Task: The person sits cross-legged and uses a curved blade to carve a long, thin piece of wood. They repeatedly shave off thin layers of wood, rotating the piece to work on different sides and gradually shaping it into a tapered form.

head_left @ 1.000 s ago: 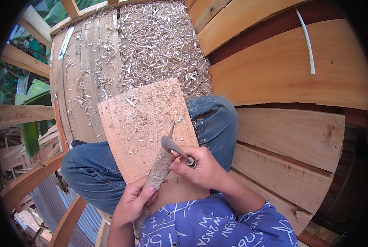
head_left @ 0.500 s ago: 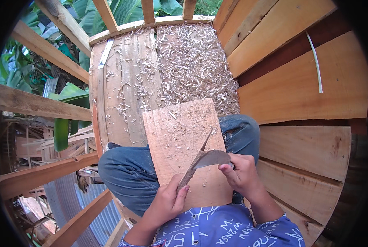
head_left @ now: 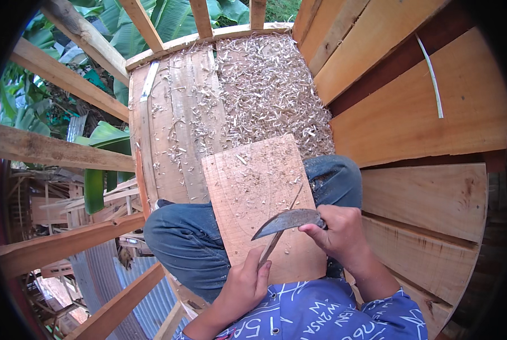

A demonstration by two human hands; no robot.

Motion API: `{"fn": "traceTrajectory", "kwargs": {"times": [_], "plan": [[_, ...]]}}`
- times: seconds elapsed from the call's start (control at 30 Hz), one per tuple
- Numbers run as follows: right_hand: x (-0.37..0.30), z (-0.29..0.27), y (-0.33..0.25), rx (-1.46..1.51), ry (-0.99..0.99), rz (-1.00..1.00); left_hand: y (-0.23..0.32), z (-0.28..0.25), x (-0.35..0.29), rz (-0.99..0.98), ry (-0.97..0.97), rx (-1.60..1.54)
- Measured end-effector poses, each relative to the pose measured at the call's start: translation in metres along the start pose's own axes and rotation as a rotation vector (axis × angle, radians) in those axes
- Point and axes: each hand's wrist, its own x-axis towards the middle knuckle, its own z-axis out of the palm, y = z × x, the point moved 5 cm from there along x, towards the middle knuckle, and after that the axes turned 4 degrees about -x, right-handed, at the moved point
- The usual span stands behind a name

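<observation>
Curved knife on a thin stick, over a board on the lap.

Right hand (head_left: pixel 341 235) clenched on the knife (head_left: pixel 284 222), blade pointing to 9 o'clock. Left hand (head_left: pixel 245 286), at 7 o'clock from the blade, pinches the stick (head_left: pixel 281 233), which slants toward 1 o'clock under the blade. Both lie over the board (head_left: pixel 259 192) resting on the jeans (head_left: pixel 180 243). Wood shavings (head_left: pixel 267 90) cover the plank floor (head_left: pixel 174 124) at 12 o'clock.
</observation>
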Motion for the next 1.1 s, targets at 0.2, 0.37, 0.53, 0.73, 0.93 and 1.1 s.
{"fn": "traceTrajectory", "kwargs": {"times": [0.2, 0.37, 0.53, 0.73, 0.93, 1.1], "plan": [[0.008, -0.001, 0.012, -0.138, 0.114, 0.018, 0.006, 0.001, 0.006, -0.018, 0.040, 0.069], [0.014, -0.002, 0.021, -0.169, 0.186, 0.022, 0.007, 0.002, 0.009, -0.033, 0.018, 0.094], [0.016, -0.007, 0.027, -0.235, 0.264, 0.026, 0.011, 0.004, 0.011, -0.001, 0.029, 0.087], [0.019, -0.014, 0.051, -0.206, 0.352, 0.167, 0.008, 0.005, 0.011, -0.045, 0.011, 0.085], [0.016, -0.049, 0.075, 0.055, 0.285, 0.337, -0.007, 0.005, -0.006, -0.164, -0.032, -0.031], [0.003, 0.010, 0.015, 0.036, 0.045, 0.041, -0.005, 0.004, 0.003, -0.155, -0.057, -0.055]]}}
